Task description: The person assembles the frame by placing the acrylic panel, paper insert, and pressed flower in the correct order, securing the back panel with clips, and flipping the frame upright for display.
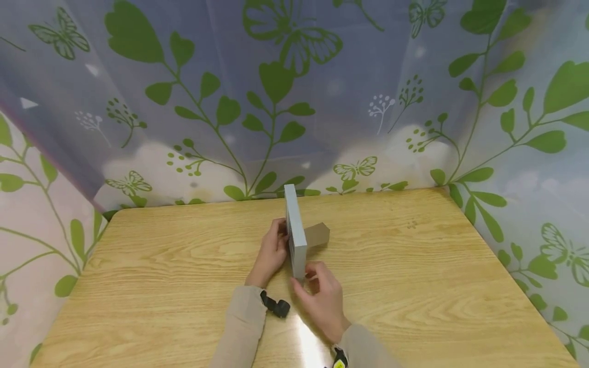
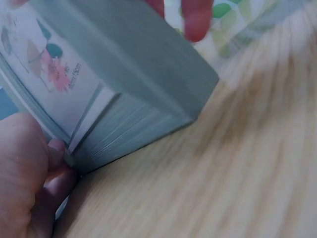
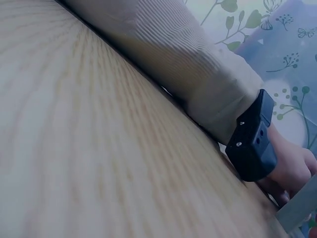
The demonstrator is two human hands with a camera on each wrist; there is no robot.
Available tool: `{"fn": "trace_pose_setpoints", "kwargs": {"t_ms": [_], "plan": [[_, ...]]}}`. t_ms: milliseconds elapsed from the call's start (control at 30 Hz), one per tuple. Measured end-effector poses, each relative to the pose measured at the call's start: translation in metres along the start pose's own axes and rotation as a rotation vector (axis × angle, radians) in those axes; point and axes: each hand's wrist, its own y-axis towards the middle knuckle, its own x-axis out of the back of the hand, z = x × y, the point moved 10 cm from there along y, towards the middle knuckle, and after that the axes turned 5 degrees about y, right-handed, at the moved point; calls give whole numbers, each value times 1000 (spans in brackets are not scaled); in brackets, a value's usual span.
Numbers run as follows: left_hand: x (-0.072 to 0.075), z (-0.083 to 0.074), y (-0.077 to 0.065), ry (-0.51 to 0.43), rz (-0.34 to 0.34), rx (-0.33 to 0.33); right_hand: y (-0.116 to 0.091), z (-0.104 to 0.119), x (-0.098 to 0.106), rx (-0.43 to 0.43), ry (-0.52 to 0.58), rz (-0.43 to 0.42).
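A pale grey-blue picture frame (image 1: 296, 230) stands on edge on the wooden table, seen nearly edge-on in the head view. Behind it a brown stand leg (image 1: 317, 235) juts out to the right. The left wrist view shows the frame's front, with a pink flower print (image 2: 55, 72) and small size lettering. My left hand (image 1: 271, 250) holds the frame at its far left part, thumb and fingers at the lower edge. At the near edge is my right hand (image 1: 324, 294), its thumb and fingers on either side of the corner.
The wood-grain table (image 1: 175, 255) extends to both sides of the hands. Behind it hangs a cloth (image 1: 345, 112) printed with green leaves and butterflies, which continues along the sides. A black wrist camera (image 1: 277, 307) sits on the left wrist.
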Motion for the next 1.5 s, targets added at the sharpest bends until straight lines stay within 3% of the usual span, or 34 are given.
{"fn": "trace_pose_setpoints", "kwargs": {"t_ms": [167, 400, 700, 933, 1100, 1267, 1500], "plan": [[5, 3, -3, -17, -46, 46, 1, -2, 7, 21, 6, -21], [17, 3, -10, 60, -144, 72, 9, -26, 28, -24, 18, -47], [24, -8, -25, 99, -155, 86, 32, -65, 51, -97, 51, -81], [27, -13, -40, 87, -162, 79, 55, -49, 59, -33, 89, -82], [31, -12, -45, 65, -191, 84, 60, -51, 56, -54, 111, -64], [33, -8, -44, 41, -200, 112, 59, -60, 53, -136, 148, -36], [29, -6, -40, 19, -176, 124, 54, -83, 43, -373, 214, 95]]}}
